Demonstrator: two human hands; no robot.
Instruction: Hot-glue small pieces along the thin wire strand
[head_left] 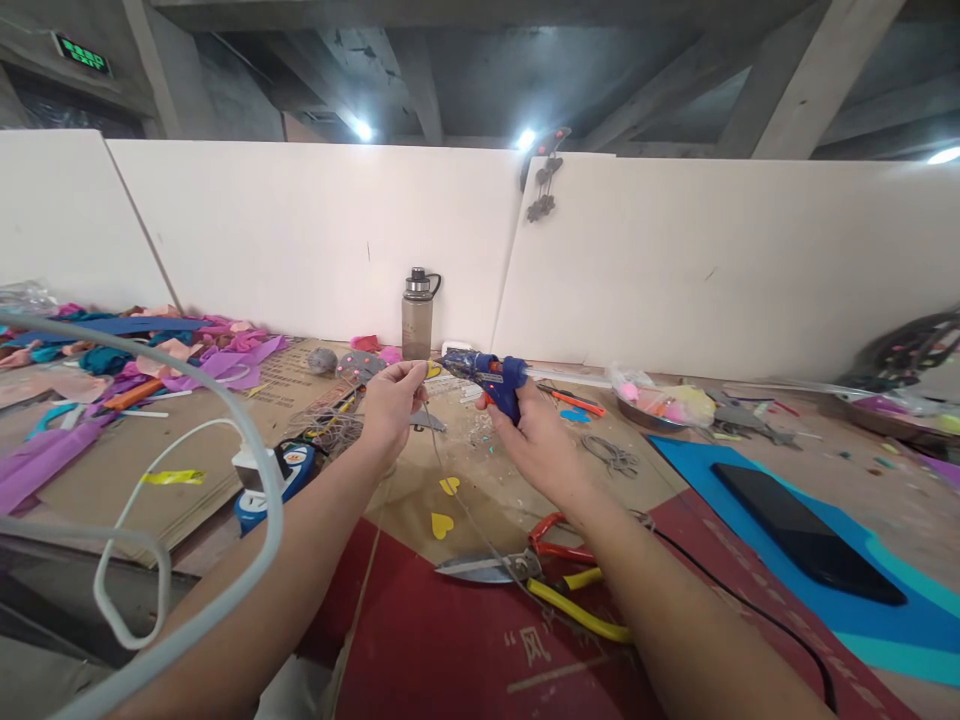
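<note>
My right hand [532, 435] is wrapped round the handle of a blue hot glue gun [510, 376], its nozzle pointing left. A clear glue stick [566, 377] juts from the gun's back end. Just left of the nozzle, my left hand [391, 405] pinches a small yellow heart cutout [433, 369] between thumb and fingertips. A thin grey cord [442, 465] hangs below these fingers and runs down across the cardboard. Two more yellow hearts lie beneath, one [449, 486] beside the cord and one [442, 525] nearer me.
Scissors [487, 568] and yellow-handled pliers [581, 610] lie in front of me. A water bottle [418, 318] stands at the back. A tape measure [296, 470] and white cable [266, 500] are left; a black phone [806, 530] lies on blue sheets right.
</note>
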